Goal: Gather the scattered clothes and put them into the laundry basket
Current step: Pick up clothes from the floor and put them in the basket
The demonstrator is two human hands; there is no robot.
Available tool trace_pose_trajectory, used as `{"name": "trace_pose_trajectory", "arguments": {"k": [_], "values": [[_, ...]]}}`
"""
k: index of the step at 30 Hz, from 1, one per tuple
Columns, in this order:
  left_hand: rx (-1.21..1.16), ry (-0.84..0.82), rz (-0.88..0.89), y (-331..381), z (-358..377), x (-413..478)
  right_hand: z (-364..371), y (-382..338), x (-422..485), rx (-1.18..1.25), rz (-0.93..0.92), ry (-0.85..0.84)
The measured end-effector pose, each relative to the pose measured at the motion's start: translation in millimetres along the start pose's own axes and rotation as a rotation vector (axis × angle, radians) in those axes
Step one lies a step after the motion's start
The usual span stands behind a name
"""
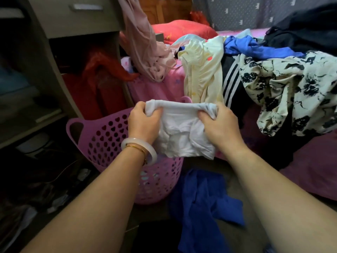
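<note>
A white garment [182,136] hangs bunched between both hands, right over the pink laundry basket [102,136]. My left hand [144,121] grips its left top corner, and my right hand [220,125] grips the right one. The basket has heart-shaped holes and stands on the floor by the bed. On the bed lie a cream top [202,73], a black garment with white stripes [231,83], a cream floral piece with black print [295,92], a blue garment [255,46] and dark clothes [306,30]. Another blue garment [204,203] lies on the floor below my hands.
A wooden cabinet [54,52] with shelves stands at the left, with red fabric [102,73] in its opening. A pale pink cloth [145,48] hangs down beside it. A red pillow [178,30] lies at the bed's head. Small clutter lies on the floor at lower left.
</note>
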State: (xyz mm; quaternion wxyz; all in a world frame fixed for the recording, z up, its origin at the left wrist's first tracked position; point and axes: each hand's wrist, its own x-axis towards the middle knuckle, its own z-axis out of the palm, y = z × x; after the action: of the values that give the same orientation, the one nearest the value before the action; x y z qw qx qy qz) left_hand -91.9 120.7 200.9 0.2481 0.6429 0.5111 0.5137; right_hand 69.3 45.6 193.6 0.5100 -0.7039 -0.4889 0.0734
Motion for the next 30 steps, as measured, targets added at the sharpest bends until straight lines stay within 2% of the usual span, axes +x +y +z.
{"name": "trace_pose_trajectory", "arguments": {"k": [4,8,10,12,14,18,23,27,30], "values": [[0.024,0.136,-0.083,-10,-13,29,55,-28,18,0.081,0.025,-0.076],[0.037,0.197,-0.174,-27,-23,59,100,-37,41,0.376,0.338,-0.164],[0.098,0.150,-0.236,-41,-23,76,120,-35,51,0.436,0.496,-0.232],[0.255,0.048,-0.340,-54,-18,86,134,-28,53,0.417,0.576,-0.288],[0.332,-0.040,-0.378,-64,-11,84,137,-17,48,0.408,0.619,-0.269],[0.241,-0.176,-0.320,-66,12,59,109,9,27,0.542,0.622,-0.187],[0.102,-0.268,-0.238,-28,63,7,36,42,16,0.686,0.606,-0.062],[0.111,-0.471,-0.244,11,127,-60,-44,109,-2,0.563,0.650,0.012],[0.106,-0.644,-0.279,35,176,-125,-105,180,-37,0.310,0.823,0.026]]}}
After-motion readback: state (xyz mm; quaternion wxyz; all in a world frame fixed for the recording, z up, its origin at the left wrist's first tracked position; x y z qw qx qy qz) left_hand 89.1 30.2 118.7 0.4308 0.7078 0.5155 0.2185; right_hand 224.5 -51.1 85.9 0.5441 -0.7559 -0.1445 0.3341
